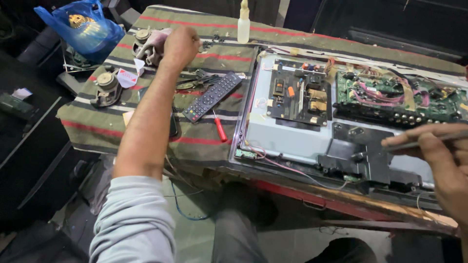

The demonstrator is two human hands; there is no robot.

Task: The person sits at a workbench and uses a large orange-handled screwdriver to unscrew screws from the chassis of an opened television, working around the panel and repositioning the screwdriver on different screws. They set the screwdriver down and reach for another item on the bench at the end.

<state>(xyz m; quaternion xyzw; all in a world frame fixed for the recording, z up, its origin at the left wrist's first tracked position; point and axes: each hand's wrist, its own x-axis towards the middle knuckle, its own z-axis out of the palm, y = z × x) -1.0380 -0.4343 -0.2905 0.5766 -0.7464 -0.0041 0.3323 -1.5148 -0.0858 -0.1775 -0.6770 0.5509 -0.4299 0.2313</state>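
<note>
There is only one view, from a camera worn on the person's head, so no other view shares the scene. It looks down and forward, at a steep angle, onto a workbench covered with a striped cloth [209, 141], and it is slightly rotated, so the near bench edge runs lower toward 4 o'clock. The camera is near, about at arm's reach: the person's left hand [181, 46] stretches toward 11 o'clock, the right hand [438, 156] enters at 3 o'clock. The opened television back [292, 139] fills the area from the centre to 2 o'clock. At 6 o'clock, the person's legs and the floor are visible below the bench.
</note>
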